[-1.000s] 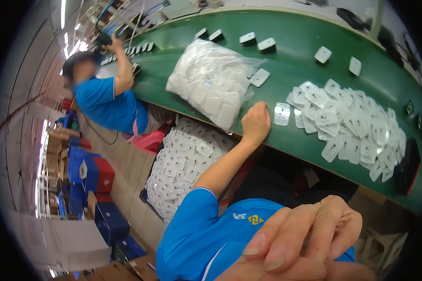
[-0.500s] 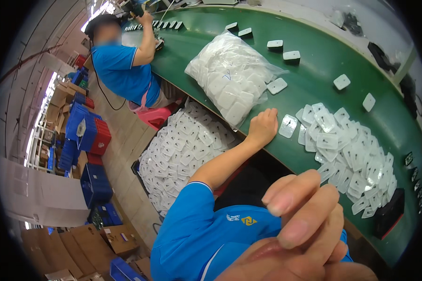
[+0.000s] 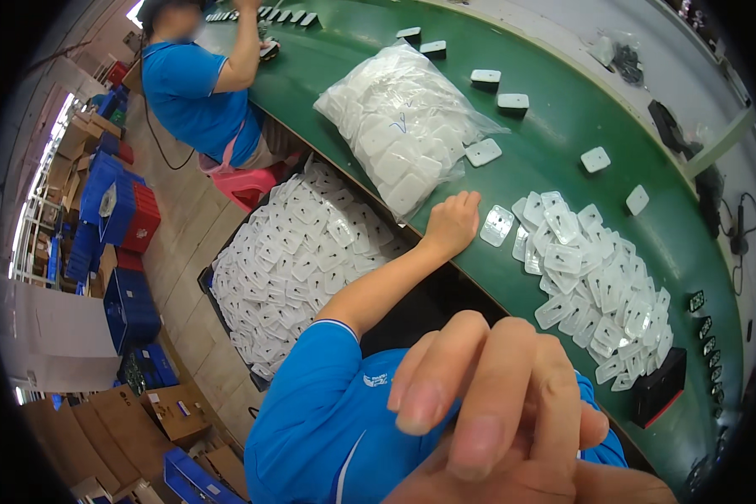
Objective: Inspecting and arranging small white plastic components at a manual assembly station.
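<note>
My left hand (image 3: 454, 223) rests on the near edge of the green table (image 3: 554, 126), fingers curled together, nothing visible in it. Just right of it lies a single clear-white plastic plate (image 3: 496, 226). To its left bulges a clear plastic bag (image 3: 395, 126) full of white plates. My right hand (image 3: 500, 403) is raised very close to the camera. Its fingers are bent and apart, and they hold nothing that I can see. Behind it on the table spreads a pile of rounded rectangular plates (image 3: 596, 277), each with a small dark mark.
A bin of similar plates (image 3: 294, 269) stands below the table edge. Several black-and-white boxes (image 3: 512, 102) line the far side. A black box (image 3: 659, 386) sits beside the pile. At left a co-worker (image 3: 197, 92) in blue sits near a pink stool (image 3: 244, 181).
The whole view has shifted, so the table and bin appear farther left. My right hand has moved left and its fingers hang lower. My left hand keeps its place at the table edge.
</note>
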Demonstrator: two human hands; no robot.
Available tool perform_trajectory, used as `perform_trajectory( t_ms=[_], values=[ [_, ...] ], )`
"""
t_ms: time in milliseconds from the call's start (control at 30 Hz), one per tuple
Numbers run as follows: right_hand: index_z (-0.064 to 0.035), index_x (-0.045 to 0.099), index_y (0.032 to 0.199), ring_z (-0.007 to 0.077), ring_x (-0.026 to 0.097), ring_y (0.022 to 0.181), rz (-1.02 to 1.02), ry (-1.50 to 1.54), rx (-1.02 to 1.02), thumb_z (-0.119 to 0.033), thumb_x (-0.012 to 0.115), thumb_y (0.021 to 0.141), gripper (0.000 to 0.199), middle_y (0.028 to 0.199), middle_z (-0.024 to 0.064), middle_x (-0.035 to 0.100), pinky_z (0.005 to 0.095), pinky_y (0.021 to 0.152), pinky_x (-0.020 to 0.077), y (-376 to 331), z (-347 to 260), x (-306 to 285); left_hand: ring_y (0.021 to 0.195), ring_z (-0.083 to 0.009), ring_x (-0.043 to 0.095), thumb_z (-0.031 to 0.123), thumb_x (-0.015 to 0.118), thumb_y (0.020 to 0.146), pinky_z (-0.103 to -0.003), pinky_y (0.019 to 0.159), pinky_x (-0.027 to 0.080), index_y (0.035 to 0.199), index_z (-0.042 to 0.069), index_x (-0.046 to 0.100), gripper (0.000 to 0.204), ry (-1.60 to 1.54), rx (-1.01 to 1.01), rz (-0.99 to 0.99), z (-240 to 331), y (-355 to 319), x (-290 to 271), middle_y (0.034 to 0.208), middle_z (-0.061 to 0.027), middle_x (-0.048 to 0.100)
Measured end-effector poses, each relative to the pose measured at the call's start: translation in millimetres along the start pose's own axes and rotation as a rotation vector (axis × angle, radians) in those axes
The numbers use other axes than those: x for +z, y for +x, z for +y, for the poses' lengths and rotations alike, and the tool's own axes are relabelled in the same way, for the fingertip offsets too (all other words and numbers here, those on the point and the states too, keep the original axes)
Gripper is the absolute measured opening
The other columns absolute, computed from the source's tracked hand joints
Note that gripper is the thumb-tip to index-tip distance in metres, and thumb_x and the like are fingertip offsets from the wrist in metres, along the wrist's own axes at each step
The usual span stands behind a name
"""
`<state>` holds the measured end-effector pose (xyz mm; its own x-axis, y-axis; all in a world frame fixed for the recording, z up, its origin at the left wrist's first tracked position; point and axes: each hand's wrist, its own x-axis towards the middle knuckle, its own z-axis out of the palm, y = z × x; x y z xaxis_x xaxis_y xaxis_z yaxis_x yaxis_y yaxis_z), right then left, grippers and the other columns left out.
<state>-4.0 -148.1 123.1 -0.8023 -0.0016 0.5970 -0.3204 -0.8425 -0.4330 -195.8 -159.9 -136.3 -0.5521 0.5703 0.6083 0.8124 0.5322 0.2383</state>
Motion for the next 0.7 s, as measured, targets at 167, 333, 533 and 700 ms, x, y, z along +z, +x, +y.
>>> perform_trajectory(
  t_ms=[167, 333, 533, 700],
  values=[
    [-0.0160, 0.057, 0.073, 0.0252, 0.059, 0.081, 0.072, 0.045, -0.057, -0.037, 0.047, 0.093, 0.030, 0.092, 0.0097, 0.058, 0.0310, 0.072, 0.0493, 36.2, 30.7, -4.3, 0.058, -0.0249, 0.053, 0.006, 0.059, 0.070, -0.033, 0.049, 0.044, 0.088, 0.007, 0.048, 0.021, -0.055, -0.008, -0.016, -2.8, 0.0, 3.3, 0.073, -0.0069, 0.049],
    [-0.0164, 0.056, 0.072, 0.0245, 0.060, 0.079, 0.125, 0.125, -0.081, -0.038, 0.049, 0.092, 0.030, 0.091, 0.0096, 0.058, 0.0294, 0.070, 0.0495, 48.9, 70.4, 3.5, 0.062, -0.0252, 0.053, 0.004, 0.059, 0.069, -0.033, 0.051, 0.044, 0.091, 0.007, 0.049, 0.024, -0.097, -0.042, -0.034, -6.7, 1.3, -9.3, 0.075, -0.0074, 0.049],
    [-0.0154, 0.054, 0.074, 0.0196, 0.060, 0.071, 0.226, 0.090, 0.048, -0.025, 0.066, 0.084, 0.018, 0.086, 0.0113, 0.059, 0.0215, 0.062, 0.0481, 68.9, 73.3, -33.4, 0.062, -0.0229, 0.054, 0.006, 0.057, 0.075, -0.032, 0.051, 0.043, 0.092, 0.009, 0.052, 0.018, -0.097, -0.035, -0.022, -2.4, -0.8, 4.5, 0.076, -0.0049, 0.052],
    [-0.0139, 0.055, 0.084, 0.0133, 0.058, 0.066, -0.205, -0.836, -0.296, -0.022, 0.068, 0.083, 0.015, 0.085, 0.0044, 0.058, 0.0193, 0.058, 0.0452, 71.7, 56.8, -47.3, 0.062, -0.0235, 0.053, 0.005, 0.058, 0.072, -0.032, 0.051, 0.043, 0.089, 0.008, 0.049, 0.019, -0.118, -0.045, -0.039, -9.3, -6.2, 1.6, 0.076, -0.0059, 0.050]
  ],
)
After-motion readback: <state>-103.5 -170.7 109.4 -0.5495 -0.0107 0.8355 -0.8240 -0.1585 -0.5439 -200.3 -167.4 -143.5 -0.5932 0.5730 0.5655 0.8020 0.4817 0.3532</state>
